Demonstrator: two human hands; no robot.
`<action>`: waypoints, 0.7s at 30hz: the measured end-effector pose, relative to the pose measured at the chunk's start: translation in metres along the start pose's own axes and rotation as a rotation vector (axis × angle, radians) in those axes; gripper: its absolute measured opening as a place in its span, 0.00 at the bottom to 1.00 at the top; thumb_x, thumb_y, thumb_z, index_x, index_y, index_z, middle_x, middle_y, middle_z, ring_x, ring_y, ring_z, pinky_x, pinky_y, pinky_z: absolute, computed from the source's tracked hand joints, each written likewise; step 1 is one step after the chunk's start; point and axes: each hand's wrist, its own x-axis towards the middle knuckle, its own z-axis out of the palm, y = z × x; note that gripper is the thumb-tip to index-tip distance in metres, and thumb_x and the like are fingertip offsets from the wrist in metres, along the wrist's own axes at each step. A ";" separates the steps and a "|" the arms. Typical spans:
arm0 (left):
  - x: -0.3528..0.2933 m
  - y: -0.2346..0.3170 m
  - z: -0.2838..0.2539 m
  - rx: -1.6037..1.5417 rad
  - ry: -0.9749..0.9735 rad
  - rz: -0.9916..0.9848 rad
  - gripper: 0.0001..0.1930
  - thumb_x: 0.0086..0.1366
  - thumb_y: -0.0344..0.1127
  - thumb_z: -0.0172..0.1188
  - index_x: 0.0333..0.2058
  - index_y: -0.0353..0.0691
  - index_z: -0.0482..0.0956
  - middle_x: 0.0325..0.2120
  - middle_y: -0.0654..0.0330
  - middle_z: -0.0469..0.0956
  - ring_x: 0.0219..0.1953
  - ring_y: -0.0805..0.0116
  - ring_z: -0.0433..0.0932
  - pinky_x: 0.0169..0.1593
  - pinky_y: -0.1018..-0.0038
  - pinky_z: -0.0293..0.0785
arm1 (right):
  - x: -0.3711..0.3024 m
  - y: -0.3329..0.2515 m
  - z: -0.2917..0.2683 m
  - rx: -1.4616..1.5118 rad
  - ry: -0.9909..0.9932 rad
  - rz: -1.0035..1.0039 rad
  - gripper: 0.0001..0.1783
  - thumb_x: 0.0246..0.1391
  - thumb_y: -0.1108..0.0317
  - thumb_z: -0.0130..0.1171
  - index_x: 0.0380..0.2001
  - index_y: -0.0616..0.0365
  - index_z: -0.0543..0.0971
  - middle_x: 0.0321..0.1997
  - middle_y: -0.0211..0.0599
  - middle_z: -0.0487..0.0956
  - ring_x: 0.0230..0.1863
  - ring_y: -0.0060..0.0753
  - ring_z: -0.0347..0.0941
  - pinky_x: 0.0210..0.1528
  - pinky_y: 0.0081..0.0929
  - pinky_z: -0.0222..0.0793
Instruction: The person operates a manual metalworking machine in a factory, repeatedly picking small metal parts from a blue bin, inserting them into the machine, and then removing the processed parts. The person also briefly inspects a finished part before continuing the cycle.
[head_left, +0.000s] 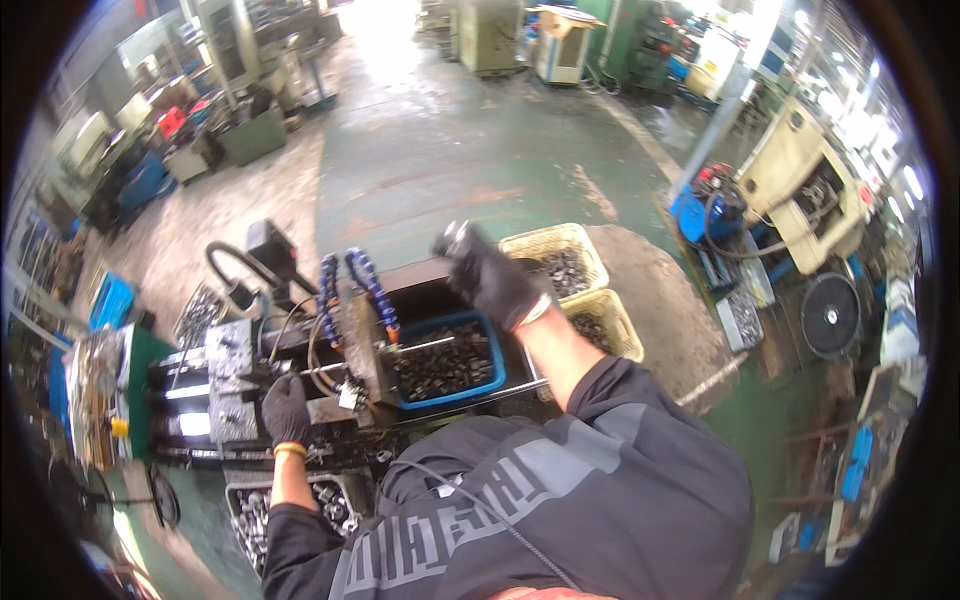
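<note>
My left hand (287, 410), in a dark glove, is at the machine's metal fixture (232, 380). Its fingers look curled against the fixture's right side, and what they grip is hidden. My right hand (492, 284), in a black glove, is raised beyond a blue tray (499, 372) of small dark metal parts (445, 362). A greyish metal part (456, 240), blurred, shows at the fingertips of the closed right hand. Two blue segmented coolant hoses (328, 290) stand between my hands, beside an upright metal block (362, 345).
Two cream baskets (600, 262) of metal parts stand to the right of the machine. Below my left forearm is a crate (235, 490) of shiny parts. A black machine head (272, 248) with a curved hose rises beyond the fixture. A blue-grey post (722, 120) stands far right.
</note>
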 end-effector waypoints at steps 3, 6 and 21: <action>-0.001 0.007 0.003 0.058 0.007 -0.013 0.18 0.74 0.46 0.63 0.47 0.38 0.91 0.41 0.44 0.90 0.44 0.44 0.89 0.51 0.57 0.82 | 0.012 -0.048 0.036 0.105 -0.242 -0.132 0.35 0.76 0.34 0.52 0.60 0.57 0.80 0.50 0.37 0.87 0.28 0.16 0.72 0.32 0.17 0.73; -0.003 0.004 0.003 0.034 0.020 -0.040 0.18 0.73 0.47 0.63 0.47 0.39 0.91 0.41 0.43 0.90 0.45 0.43 0.89 0.52 0.56 0.83 | 0.020 -0.076 0.061 0.218 -0.475 -0.138 0.46 0.75 0.28 0.48 0.71 0.63 0.73 0.50 0.34 0.86 0.25 0.18 0.66 0.30 0.23 0.65; -0.002 0.007 0.005 0.059 0.041 -0.065 0.19 0.72 0.49 0.63 0.47 0.39 0.91 0.43 0.44 0.90 0.47 0.43 0.89 0.54 0.56 0.82 | -0.007 -0.103 0.113 -0.004 -0.446 -0.329 0.37 0.74 0.30 0.53 0.53 0.58 0.79 0.60 0.44 0.81 0.36 0.21 0.77 0.26 0.17 0.72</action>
